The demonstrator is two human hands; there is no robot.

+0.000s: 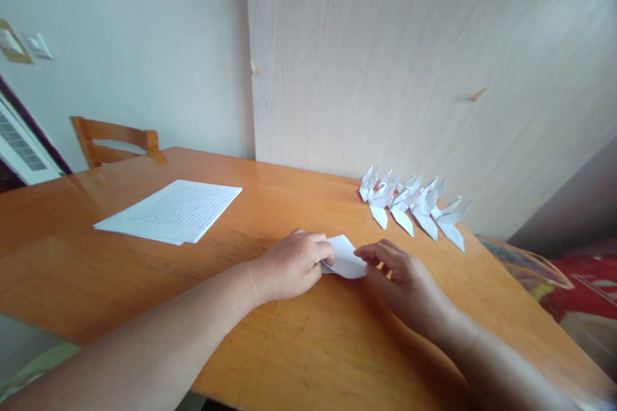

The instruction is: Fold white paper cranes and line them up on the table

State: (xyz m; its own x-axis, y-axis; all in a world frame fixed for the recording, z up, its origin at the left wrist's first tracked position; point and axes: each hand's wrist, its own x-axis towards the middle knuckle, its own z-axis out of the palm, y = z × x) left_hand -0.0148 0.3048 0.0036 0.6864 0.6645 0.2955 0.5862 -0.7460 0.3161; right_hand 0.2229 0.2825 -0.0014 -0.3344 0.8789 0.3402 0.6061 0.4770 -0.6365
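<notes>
A small folded piece of white paper (345, 255) lies on the wooden table between my two hands. My left hand (303, 263) has its fingers curled over the paper's left edge and grips it there. At the paper's right side, my right hand (393, 273) pinches the edge between thumb and fingers. The sheet bulges slightly along its front edge, and its left end is partly hidden under my left fingers.
Several folded white paper cranes (419, 202) stand in rows at the table's back right, near the wall panel (385, 77). A stack of written sheets (176, 209) lies on the left of the table (270, 196). Behind it stands a wooden chair (116, 135).
</notes>
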